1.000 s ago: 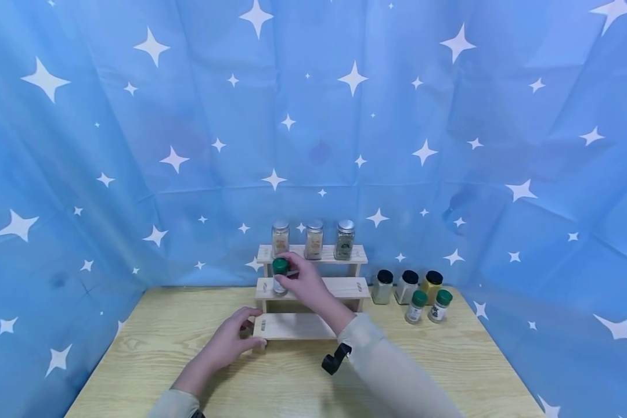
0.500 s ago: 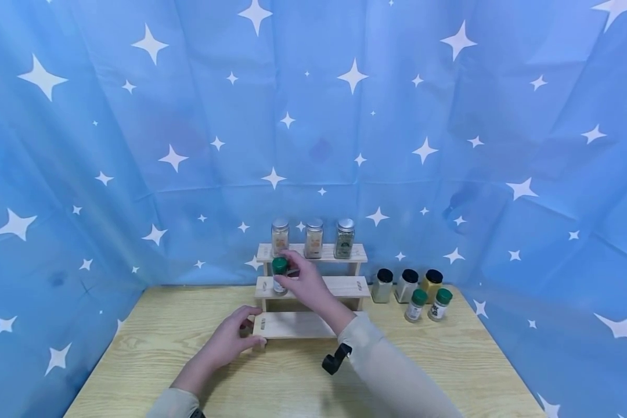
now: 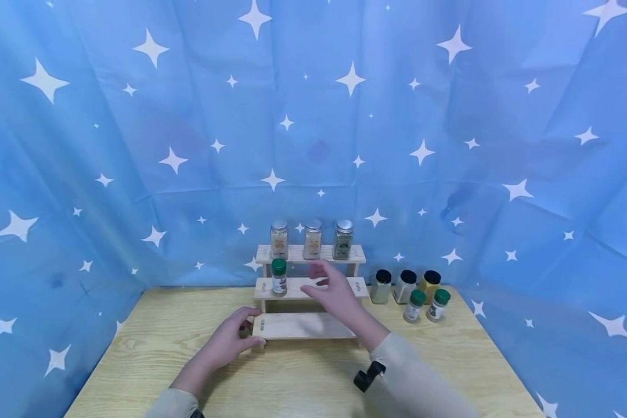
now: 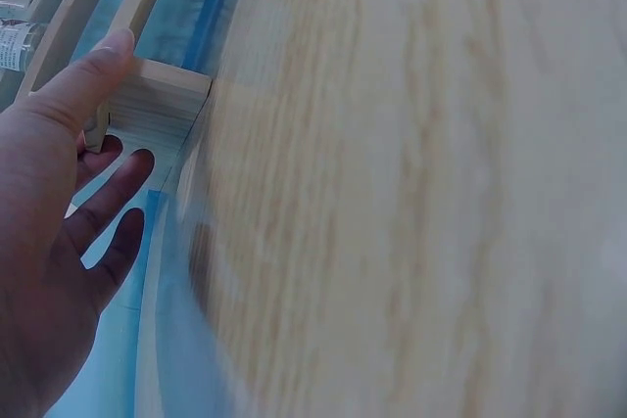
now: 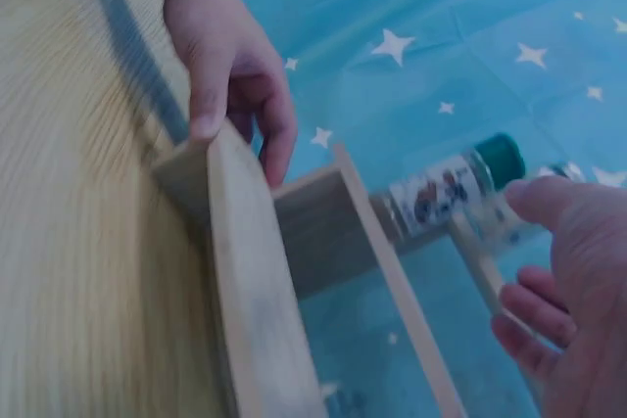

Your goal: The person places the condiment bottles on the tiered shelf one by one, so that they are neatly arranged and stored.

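Right hand [image 3: 331, 287]: raised over the middle shelf of the rack [image 3: 308, 326], forearm slanting in from the lower right; fingers and thumb directed left. Grip wide, thumb and fingers parted, to the right of the jar [image 3: 279, 278] and apart from it.

Left hand [image 3: 230, 339]: at the left end of the lowest shelf, forearm rising from the lower left. Grip narrow, holding the board's end; thumb on its edge, other fingers beyond it, 2 of them extended loosely.

The jar stands at the left end of the middle shelf, upright, long axis vertical, green lid uppermost. The rack has 3 steps, its length running left to right on the surface [image 3: 151, 342].

Jar label: white with dark print; blurred, wording illegible. Top shelf: 3 silver-lidded jars [image 3: 312, 241], 2 with orange print; lettering too small to read. Right of the rack, upright: 3 black-lidded jars [image 3: 406, 288], with 2 green-lidded jars [image 3: 414, 307] in front, labels likewise unreadable.
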Available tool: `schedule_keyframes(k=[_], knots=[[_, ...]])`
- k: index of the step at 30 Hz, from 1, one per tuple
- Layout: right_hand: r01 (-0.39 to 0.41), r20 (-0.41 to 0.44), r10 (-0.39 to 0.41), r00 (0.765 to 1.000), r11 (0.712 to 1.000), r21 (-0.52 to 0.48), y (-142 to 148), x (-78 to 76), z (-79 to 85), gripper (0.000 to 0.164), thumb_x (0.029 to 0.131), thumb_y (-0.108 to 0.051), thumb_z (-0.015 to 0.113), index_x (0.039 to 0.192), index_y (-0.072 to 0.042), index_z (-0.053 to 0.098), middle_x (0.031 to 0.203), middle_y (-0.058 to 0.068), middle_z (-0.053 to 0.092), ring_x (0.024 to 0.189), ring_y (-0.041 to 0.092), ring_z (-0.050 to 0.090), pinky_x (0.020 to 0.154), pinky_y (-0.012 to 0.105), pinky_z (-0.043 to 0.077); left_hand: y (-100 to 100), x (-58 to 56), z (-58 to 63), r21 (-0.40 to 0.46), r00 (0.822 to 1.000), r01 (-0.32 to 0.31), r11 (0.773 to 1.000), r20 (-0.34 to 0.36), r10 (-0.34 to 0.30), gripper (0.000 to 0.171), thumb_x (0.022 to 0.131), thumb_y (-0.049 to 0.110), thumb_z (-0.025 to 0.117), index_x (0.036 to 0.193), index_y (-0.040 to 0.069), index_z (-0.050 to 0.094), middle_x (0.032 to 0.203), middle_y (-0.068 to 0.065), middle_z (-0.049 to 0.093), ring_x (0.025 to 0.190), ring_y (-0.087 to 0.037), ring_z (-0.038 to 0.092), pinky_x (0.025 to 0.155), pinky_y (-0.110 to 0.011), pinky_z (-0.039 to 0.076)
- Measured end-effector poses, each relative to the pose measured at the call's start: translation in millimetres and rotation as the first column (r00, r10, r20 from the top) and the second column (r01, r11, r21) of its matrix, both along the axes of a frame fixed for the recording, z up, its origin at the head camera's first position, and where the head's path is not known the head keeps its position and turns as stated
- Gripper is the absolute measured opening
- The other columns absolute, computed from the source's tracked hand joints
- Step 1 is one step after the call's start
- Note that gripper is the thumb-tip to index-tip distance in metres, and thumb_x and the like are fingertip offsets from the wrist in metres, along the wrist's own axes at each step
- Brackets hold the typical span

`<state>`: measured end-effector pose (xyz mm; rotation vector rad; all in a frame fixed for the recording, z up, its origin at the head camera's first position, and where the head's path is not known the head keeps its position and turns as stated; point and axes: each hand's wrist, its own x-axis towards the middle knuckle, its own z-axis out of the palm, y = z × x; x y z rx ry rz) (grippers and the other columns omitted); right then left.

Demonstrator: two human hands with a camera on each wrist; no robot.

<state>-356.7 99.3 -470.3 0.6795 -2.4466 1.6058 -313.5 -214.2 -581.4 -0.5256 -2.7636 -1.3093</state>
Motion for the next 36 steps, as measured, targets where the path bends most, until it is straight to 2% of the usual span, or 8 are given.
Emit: schedule_keyframes(k=[4, 11, 14, 20, 26, 30, 33, 36], knots=[[0.037, -0.016, -0.037, 0.999, 0.999, 0.003, 32.1, 7.1, -8.6, 0.051, 0.098, -0.016, 0.088, 0.144, -0.013, 0.065, 0.128, 0.004, 0.071, 0.123, 0.029, 0.068, 0.105, 0.049, 0.059, 1.9, 0.9, -0.1, -0.001, 1.000, 0.000, 1.000, 0.013, 0.000, 0.073, 0.090, 0.038, 0.093, 0.152, 0.014, 0.062, 0.141, -0.001, 0.066, 0.113, -0.018, 0.066, 0.093, -0.044, 0.060], [0.155, -0.107, -0.148, 0.983, 0.986, 0.056, 97.5, 14.6, -23.5, 0.048, 0.099, -0.012, 0.086, 0.141, -0.003, 0.065, 0.128, 0.020, 0.070, 0.118, 0.037, 0.068, 0.101, 0.058, 0.059, 4.1, 0.6, 5.0, 0.010, 1.000, -0.007, 1.000, 0.016, 0.007, 0.072, 0.090, 0.037, 0.094, 0.151, 0.016, 0.063, 0.139, 0.000, 0.066, 0.110, -0.015, 0.066, 0.095, -0.046, 0.059], [0.244, -0.166, -0.225, 0.960, 0.964, 0.108, 125.7, 17.0, -31.2, 0.046, 0.100, -0.014, 0.086, 0.140, -0.003, 0.065, 0.127, 0.018, 0.069, 0.116, 0.038, 0.068, 0.099, 0.060, 0.058, 3.6, 1.8, 5.7, 0.012, 1.000, -0.005, 1.000, 0.019, 0.005, 0.072, 0.090, 0.037, 0.094, 0.151, 0.016, 0.063, 0.141, 0.000, 0.066, 0.111, -0.016, 0.066, 0.096, -0.047, 0.059], [0.426, -0.248, -0.379, 0.892, 0.888, 0.173, 172.8, 24.7, -40.4, 0.043, 0.102, -0.016, 0.084, 0.139, -0.004, 0.066, 0.129, 0.014, 0.066, 0.117, 0.035, 0.064, 0.092, 0.051, 0.059, 3.8, 1.1, 4.8, 0.009, 1.000, -0.011, 1.000, 0.027, 0.011, 0.072, 0.089, 0.037, 0.094, 0.151, 0.016, 0.063, 0.141, -0.001, 0.066, 0.112, -0.016, 0.066, 0.097, -0.048, 0.059], [0.498, -0.314, -0.435, 0.844, 0.852, 0.159, 200.1, 27.8, -44.8, 0.043, 0.101, -0.010, 0.083, 0.138, 0.002, 0.064, 0.131, 0.022, 0.063, 0.118, 0.042, 0.063, 0.094, 0.058, 0.056, 4.1, 0.3, 5.1, 0.010, 0.999, -0.033, 0.999, 0.036, 0.033, 0.071, 0.090, 0.036, 0.095, 0.150, 0.016, 0.063, 0.139, -0.001, 0.066, 0.111, -0.015, 0.066, 0.096, -0.046, 0.059], [0.540, -0.335, -0.470, 0.817, 0.827, 0.157, 211.7, 28.8, -50.1, 0.042, 0.100, -0.008, 0.084, 0.135, 0.003, 0.066, 0.131, 0.023, 0.063, 0.112, 0.039, 0.061, 0.088, 0.039, 0.052, 3.3, 2.1, 5.6, 0.017, 0.999, -0.035, 0.999, 0.040, 0.034, 0.071, 0.090, 0.035, 0.095, 0.151, 0.015, 0.063, 0.139, -0.001, 0.066, 0.112, -0.016, 0.066, 0.096, -0.046, 0.059], [0.557, -0.316, -0.491, 0.812, 0.813, 0.168, 217.7, 29.4, -54.4, 0.044, 0.100, -0.010, 0.084, 0.138, 0.003, 0.066, 0.133, 0.023, 0.062, 0.109, 0.037, 0.058, 0.081, 0.031, 0.049, 2.4, 2.9, 5.5, 0.016, 0.999, -0.031, 0.999, 0.040, 0.030, 0.072, 0.091, 0.036, 0.094, 0.152, 0.015, 0.063, 0.140, -0.001, 0.066, 0.112, -0.016, 0.066, 0.097, -0.046, 0.059], [0.554, -0.260, -0.501, 0.825, 0.809, 0.196, 221.6, 30.5, -59.0, 0.049, 0.102, -0.013, 0.082, 0.144, 0.004, 0.062, 0.136, 0.025, 0.060, 0.114, 0.041, 0.060, 0.085, 0.040, 0.052, 3.0, 3.0, 5.0, 0.015, 0.999, -0.024, 1.000, 0.038, 0.023, 0.072, 0.091, 0.036, 0.094, 0.152, 0.015, 0.063, 0.139, -0.001, 0.066, 0.112, -0.016, 0.066, 0.096, -0.047, 0.059]])
